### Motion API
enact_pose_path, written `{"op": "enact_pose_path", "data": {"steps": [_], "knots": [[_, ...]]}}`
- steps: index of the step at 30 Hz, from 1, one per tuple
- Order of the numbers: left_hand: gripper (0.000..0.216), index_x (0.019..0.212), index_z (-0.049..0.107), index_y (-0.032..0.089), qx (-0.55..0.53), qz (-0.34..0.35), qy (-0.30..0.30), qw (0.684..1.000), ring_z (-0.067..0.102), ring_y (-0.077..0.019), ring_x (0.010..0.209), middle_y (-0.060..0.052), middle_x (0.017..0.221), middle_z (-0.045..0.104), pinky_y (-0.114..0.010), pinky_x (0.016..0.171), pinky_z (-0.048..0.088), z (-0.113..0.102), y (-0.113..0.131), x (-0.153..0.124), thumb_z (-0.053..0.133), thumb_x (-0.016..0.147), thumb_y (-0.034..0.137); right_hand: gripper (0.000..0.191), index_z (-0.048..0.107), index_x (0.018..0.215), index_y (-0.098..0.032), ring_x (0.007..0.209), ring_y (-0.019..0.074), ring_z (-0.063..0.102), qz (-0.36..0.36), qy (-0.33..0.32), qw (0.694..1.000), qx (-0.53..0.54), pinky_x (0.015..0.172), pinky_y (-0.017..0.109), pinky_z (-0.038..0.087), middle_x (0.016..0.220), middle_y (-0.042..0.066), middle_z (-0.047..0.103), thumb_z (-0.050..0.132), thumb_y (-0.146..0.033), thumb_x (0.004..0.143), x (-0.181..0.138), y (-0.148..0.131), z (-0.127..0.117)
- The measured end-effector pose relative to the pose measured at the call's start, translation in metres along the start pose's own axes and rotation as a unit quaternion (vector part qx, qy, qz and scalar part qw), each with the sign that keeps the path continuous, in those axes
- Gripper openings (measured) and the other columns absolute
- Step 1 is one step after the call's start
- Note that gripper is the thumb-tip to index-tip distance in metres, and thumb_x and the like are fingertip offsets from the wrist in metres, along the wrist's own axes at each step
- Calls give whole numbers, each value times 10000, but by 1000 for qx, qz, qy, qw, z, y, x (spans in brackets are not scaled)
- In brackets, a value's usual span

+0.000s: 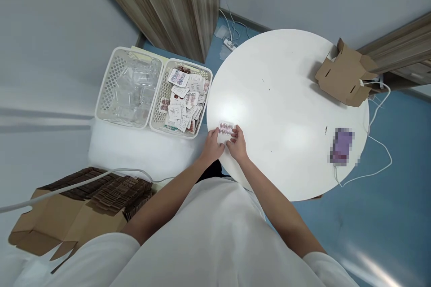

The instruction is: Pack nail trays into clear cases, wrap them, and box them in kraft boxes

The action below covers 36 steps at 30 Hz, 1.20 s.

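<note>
A small white card of press-on nails (226, 126) with two rows of shiny pinkish nails is held up at the near left edge of the round white table (286, 71). My left hand (212, 147) pinches its left side, the fingers closed at the edge. On the opposite side, my right hand (237, 144) has its fingers curled round the card's right edge. Left of my hands is a white basket (155, 122) full of similar nail cards (178, 78), some face up, others showing printed backs.
Another white basket (101, 110) holds clear plastic boxes (129, 87). A brown cardboard box (346, 74) stands at the table's far right, near a blurred purple object (342, 145) with a white cable (380, 170). Folded brown cartons (117, 193) lie at lower left.
</note>
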<state>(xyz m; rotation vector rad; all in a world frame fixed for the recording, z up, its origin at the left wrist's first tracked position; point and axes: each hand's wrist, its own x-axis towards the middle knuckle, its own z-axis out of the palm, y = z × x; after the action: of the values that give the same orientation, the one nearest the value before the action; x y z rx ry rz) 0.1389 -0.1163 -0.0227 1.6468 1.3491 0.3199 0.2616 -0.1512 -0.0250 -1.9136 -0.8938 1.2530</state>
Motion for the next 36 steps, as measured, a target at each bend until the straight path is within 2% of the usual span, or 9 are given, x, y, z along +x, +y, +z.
{"op": "enact_pose_path", "data": {"steps": [5, 11, 23, 30, 36], "knots": [[661, 1314, 278, 142, 6, 20, 8, 1000, 349, -259, 1181, -136, 1235, 371, -419, 959, 350, -6, 2, 11, 478, 685, 104, 776, 122, 1343, -251, 1065, 174, 422, -5, 5, 1000, -2, 853, 337, 447, 1238, 87, 358, 461, -131, 655, 13, -6, 1], [680, 1331, 240, 146, 5, 45, -4, 999, 278, -263, 1240, -132, 1303, 320, -443, 1023, 272, -8, 3, 6, 464, 691, 96, 788, 135, 1342, -245, 1054, 177, 414, -22, 8, 1000, -10, 842, 339, 447, 1253, 89, 345, 464, -134, 635, 12, -1, 2], [686, 1333, 242, 174, -48, 49, -8, 998, 264, -246, 1269, -118, 1333, 301, -422, 1045, 263, -10, -2, -2, 448, 686, 75, 764, 236, 1310, -283, 1031, 183, 428, -52, 9, 997, 49, 823, 351, 441, 1235, 70, 366, 536, -191, 614, 10, 2, -3], [712, 1342, 216, 148, -52, 51, -12, 997, 257, -256, 1271, -130, 1350, 275, -428, 1047, 257, -9, -6, -9, 462, 677, 82, 772, 235, 1307, -294, 1113, 189, 403, -55, 3, 995, 78, 901, 379, 399, 1276, 70, 347, 566, -198, 616, 3, 7, -6], [732, 1342, 229, 149, -63, 36, -11, 997, 251, -260, 1276, -129, 1351, 286, -414, 1044, 269, -7, -6, -5, 497, 662, 103, 800, 234, 1310, -312, 1250, 196, 307, -39, -46, 992, 108, 1019, 416, 285, 1368, 54, 283, 632, -229, 621, -8, 2, -12]]}}
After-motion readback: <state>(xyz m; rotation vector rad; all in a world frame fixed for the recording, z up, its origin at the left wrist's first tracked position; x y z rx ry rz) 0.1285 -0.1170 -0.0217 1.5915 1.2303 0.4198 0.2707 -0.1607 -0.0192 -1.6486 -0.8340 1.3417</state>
